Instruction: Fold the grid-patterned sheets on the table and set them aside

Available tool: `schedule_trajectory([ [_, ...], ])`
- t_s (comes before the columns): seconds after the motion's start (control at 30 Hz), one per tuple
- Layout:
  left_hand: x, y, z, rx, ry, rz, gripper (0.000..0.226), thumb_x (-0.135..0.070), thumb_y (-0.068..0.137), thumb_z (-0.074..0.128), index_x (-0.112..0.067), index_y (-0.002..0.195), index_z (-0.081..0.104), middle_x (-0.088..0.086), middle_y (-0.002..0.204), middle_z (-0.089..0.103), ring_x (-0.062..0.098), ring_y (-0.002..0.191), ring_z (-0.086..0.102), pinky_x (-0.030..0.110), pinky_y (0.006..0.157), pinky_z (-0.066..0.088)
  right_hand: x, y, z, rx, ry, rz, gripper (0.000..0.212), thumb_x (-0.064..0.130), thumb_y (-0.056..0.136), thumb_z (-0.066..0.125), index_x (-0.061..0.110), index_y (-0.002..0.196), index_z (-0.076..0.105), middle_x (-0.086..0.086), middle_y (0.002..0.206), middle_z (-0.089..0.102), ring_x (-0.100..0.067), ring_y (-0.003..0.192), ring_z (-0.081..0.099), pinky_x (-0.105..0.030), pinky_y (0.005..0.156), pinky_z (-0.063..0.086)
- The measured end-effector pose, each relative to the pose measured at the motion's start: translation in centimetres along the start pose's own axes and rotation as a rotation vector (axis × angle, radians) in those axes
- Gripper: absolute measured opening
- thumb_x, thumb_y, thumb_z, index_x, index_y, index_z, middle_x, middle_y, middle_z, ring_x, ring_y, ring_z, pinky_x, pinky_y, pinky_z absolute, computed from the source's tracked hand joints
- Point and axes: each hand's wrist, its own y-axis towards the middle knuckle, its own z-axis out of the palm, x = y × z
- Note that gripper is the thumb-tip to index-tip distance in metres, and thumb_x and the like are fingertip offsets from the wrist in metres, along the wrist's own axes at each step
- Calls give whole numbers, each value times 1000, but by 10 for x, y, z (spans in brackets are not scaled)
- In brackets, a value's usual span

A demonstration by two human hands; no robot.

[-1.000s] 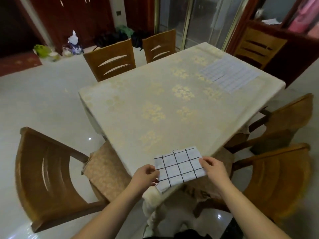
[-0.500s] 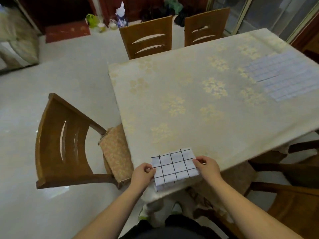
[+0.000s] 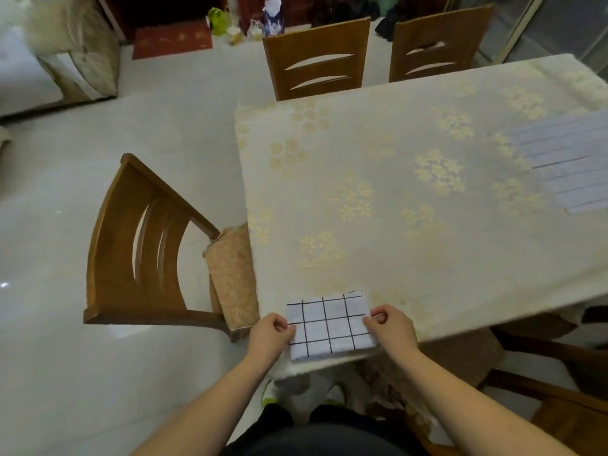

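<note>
Still pinched by both hands, folded sheet (image 3: 330,325) unmoved.

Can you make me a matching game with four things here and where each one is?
Things:
1. folded sheet
2. flat sheet
3. red mat
4. cushion

Places:
A. on the floor by the far wall
B. on the chair seat left of the table
C. at the table's near corner, held by both hands
D. on the table's far right side

Pairs: 1-C, 2-D, 3-A, 4-B
</note>
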Motion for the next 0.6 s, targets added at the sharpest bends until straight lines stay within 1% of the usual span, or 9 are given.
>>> schedule_trajectory([
  [0.07,0,1,0,-7,14,-13,20,-24,80,76,-18,74,57,-2,65,60,12,59,55,25,58,44,-1,-1,1,4,4,3,14,29,85,70,21,93,63,6,77,65,-8,72,57,-20,57,39],
  [0.17,1,2,1,-20,58,1,20,-24,79,76,-19,74,57,-4,65,58,9,59,52,22,56,40,-3,-3,1,-4,9,16,17,29,85,71,20,95,61,3,78,64,-10,73,58,-19,56,38],
  [0.23,1,2,3,-14,77,5,20,-24,79,76,-19,74,57,-5,64,56,9,58,50,23,55,39,-5,-3,1,-5,15,15,17,28,85,71,20,95,61,3,78,64,-10,73,58,-19,56,37],
  [0.43,-2,-2,5,-28,108,4,18,-25,81,73,-19,75,57,-3,68,57,11,62,50,24,56,40,-4,1,-2,-31,58,-10,14,28,84,70,19,94,64,5,79,66,-10,74,59,-22,58,41],
  [0.5,-3,-5,5,-46,98,5,16,-27,83,71,-19,78,58,-3,70,58,12,64,51,24,58,40,-4,0,-1,-30,50,-16,15,29,86,68,19,96,63,6,81,65,-10,76,59,-25,61,42],
  [0.6,-6,-11,1,-90,101,-1,16,-32,90,62,-16,85,59,-3,72,58,12,67,53,27,62,42,-4,-5,2,-71,19,-26,16,33,93,59,19,100,60,7,85,62,-13,77,58,-28,64,43],
])
